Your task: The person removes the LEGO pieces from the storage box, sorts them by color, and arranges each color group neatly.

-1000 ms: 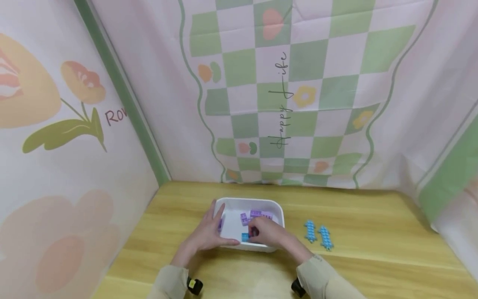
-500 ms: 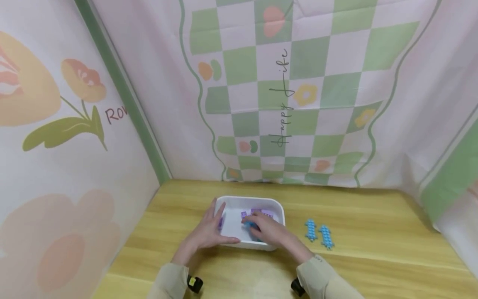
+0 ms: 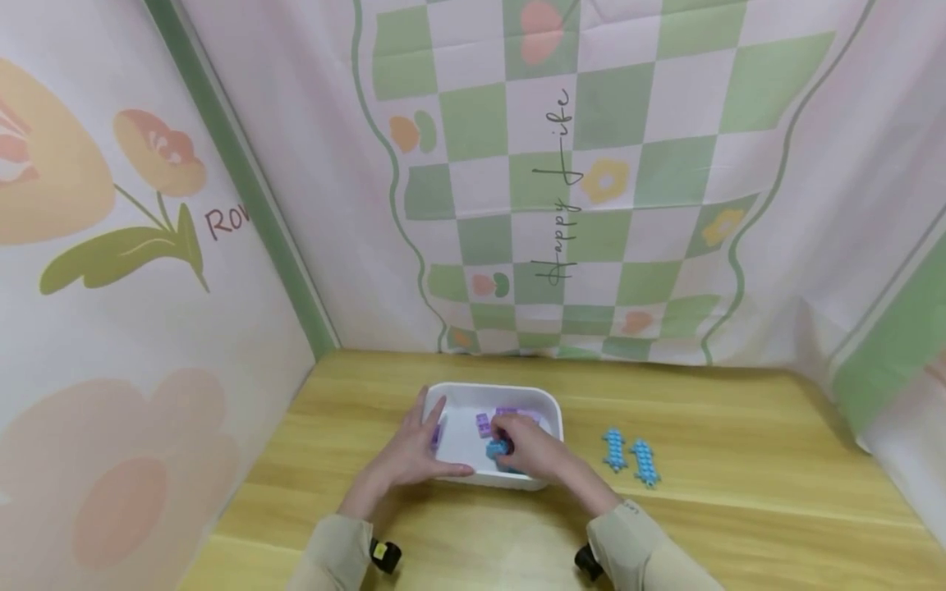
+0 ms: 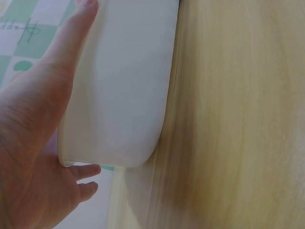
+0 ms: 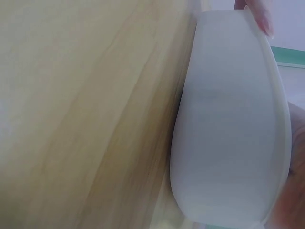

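A white plastic bin (image 3: 461,451) stands on the wooden table. Across its near left corner lies my left hand (image 3: 411,453), thumb stretched along the near rim and fingers spread over the left end; the left wrist view shows the same hand (image 4: 35,138) against the bin's outer wall. Inside the bin, my right hand (image 3: 538,450) pinches a blue building piece (image 3: 497,449), partly covered by its fingers. Purple building bricks (image 3: 484,425) lie just beyond that hand, and another purple brick (image 3: 436,437) sits by the left wall. In the right wrist view the bin's wall (image 5: 228,119) hides the fingertips.
Two light-blue studded strips (image 3: 614,450) (image 3: 645,464) lie side by side on the wooden table (image 3: 724,460), right of the bin. A checkered curtain (image 3: 547,189) hangs behind the table, and a flower-printed panel (image 3: 148,328) borders it at left.
My right hand has shifted a little inside the bin and turned the blue piece, which lay nearer the front wall a second ago. The left hand keeps its place.
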Demonstrator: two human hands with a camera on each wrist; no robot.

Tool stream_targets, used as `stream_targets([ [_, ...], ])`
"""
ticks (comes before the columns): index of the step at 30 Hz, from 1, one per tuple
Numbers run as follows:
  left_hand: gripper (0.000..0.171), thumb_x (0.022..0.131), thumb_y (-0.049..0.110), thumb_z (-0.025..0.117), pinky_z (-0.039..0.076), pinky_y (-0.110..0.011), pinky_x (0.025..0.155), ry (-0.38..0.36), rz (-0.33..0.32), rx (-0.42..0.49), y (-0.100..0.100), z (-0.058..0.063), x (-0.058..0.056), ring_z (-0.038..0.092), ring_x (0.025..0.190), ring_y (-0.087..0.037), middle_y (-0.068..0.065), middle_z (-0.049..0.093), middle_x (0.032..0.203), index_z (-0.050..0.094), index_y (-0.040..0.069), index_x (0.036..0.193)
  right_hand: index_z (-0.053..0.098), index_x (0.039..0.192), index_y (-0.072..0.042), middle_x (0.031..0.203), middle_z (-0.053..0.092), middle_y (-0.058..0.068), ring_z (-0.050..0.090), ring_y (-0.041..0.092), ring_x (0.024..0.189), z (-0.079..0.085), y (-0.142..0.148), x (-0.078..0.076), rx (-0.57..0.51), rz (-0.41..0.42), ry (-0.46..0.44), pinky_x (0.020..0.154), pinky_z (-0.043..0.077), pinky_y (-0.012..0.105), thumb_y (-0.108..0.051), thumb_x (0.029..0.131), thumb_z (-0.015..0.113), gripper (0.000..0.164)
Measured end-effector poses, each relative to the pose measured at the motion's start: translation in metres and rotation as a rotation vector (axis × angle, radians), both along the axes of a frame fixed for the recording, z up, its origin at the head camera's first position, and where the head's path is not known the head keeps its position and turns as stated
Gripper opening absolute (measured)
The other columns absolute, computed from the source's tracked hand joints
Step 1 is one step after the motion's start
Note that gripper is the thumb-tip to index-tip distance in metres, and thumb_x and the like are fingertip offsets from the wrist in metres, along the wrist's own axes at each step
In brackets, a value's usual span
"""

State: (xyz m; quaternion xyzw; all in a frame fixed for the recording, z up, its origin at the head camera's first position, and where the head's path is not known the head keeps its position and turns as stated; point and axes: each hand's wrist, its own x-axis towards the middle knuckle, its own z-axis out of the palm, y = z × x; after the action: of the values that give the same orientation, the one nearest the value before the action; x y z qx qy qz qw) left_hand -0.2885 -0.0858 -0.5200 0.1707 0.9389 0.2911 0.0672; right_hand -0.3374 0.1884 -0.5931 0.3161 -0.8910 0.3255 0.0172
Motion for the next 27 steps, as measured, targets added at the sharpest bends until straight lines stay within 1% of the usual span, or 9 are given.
stream_targets([
  [8,0.135,0.077,0.07,0.092,0.032,-0.071,0.133,-0.01,0.002,-0.007,0.001,0.001,0.0,0.018,0.168,-0.055,-0.024,-0.006,0.185,0.02,0.014,0.177,0.055,0.088,-0.025,0.083,0.055,-0.014,0.051,0.001,0.077,0.007,-0.001,0.007,-0.067,-0.004,0.011,0.068,0.049,0.019,-0.01,0.082,0.089,0.037],
  [11,0.135,0.077,0.07,0.092,0.031,-0.071,0.133,-0.015,0.005,-0.004,0.001,0.002,0.0,0.017,0.168,-0.055,-0.023,-0.007,0.185,0.02,0.014,0.177,0.061,0.099,-0.018,0.088,0.061,-0.007,0.055,0.006,0.079,0.02,-0.001,0.015,-0.081,0.023,0.044,0.068,0.052,0.023,-0.011,0.085,0.088,0.032],
  [13,0.135,0.077,0.07,0.092,0.031,-0.072,0.133,-0.016,0.007,0.0,0.001,0.003,0.0,0.017,0.168,-0.056,-0.024,-0.007,0.185,0.02,0.014,0.177,0.067,0.115,-0.009,0.101,0.071,0.003,0.067,0.016,0.091,0.036,-0.001,0.023,-0.067,0.036,0.019,0.08,0.062,0.033,-0.009,0.087,0.086,0.033],
  [14,0.135,0.077,0.07,0.092,0.031,-0.072,0.133,-0.016,0.007,0.0,0.001,0.003,0.0,0.018,0.168,-0.056,-0.024,-0.007,0.185,0.02,0.014,0.177,0.068,0.125,-0.005,0.111,0.075,0.008,0.072,0.023,0.101,0.043,-0.001,0.026,-0.054,0.047,-0.001,0.089,0.065,0.04,-0.008,0.088,0.085,0.04],
  [16,0.136,0.076,0.069,0.093,0.031,-0.072,0.133,-0.013,0.006,-0.003,0.001,0.003,-0.001,0.018,0.167,-0.056,-0.024,-0.007,0.185,0.021,0.014,0.177,0.068,0.139,0.0,0.13,0.075,0.017,0.072,0.036,0.12,0.054,-0.002,0.032,-0.015,0.057,-0.041,0.107,0.062,0.053,-0.005,0.09,0.082,0.051],
  [18,0.136,0.076,0.07,0.093,0.031,-0.072,0.133,-0.012,0.004,-0.007,0.001,0.002,-0.001,0.018,0.168,-0.056,-0.023,-0.007,0.185,0.02,0.014,0.177,0.071,0.14,-0.001,0.137,0.073,0.021,0.07,0.042,0.127,0.058,-0.002,0.033,0.035,0.058,-0.065,0.113,0.058,0.06,-0.005,0.089,0.081,0.052],
  [22,0.136,0.076,0.07,0.092,0.031,-0.072,0.133,-0.012,0.004,-0.01,0.001,0.001,-0.001,0.018,0.168,-0.056,-0.023,-0.008,0.185,0.019,0.015,0.177,0.078,0.131,-0.005,0.13,0.076,0.016,0.072,0.033,0.12,0.039,-0.001,0.024,0.099,0.063,-0.051,0.109,0.061,0.052,-0.014,0.091,0.083,0.042],
  [24,0.136,0.076,0.07,0.092,0.031,-0.072,0.132,-0.014,0.005,-0.01,0.001,0.001,-0.001,0.017,0.168,-0.055,-0.023,-0.008,0.185,0.02,0.015,0.177,0.078,0.129,-0.005,0.127,0.077,0.014,0.073,0.03,0.117,0.034,-0.001,0.021,0.087,0.062,-0.058,0.107,0.062,0.05,-0.017,0.09,0.086,0.042],
  [27,0.137,0.076,0.071,0.092,0.032,-0.072,0.132,-0.016,0.005,-0.006,0.001,0.002,-0.001,0.018,0.167,-0.056,-0.023,-0.008,0.185,0.02,0.014,0.177,0.075,0.126,-0.005,0.113,0.077,0.008,0.072,0.021,0.101,0.034,-0.002,0.019,0.037,0.053,-0.09,0.092,0.065,0.04,-0.021,0.09,0.089,0.042],
])
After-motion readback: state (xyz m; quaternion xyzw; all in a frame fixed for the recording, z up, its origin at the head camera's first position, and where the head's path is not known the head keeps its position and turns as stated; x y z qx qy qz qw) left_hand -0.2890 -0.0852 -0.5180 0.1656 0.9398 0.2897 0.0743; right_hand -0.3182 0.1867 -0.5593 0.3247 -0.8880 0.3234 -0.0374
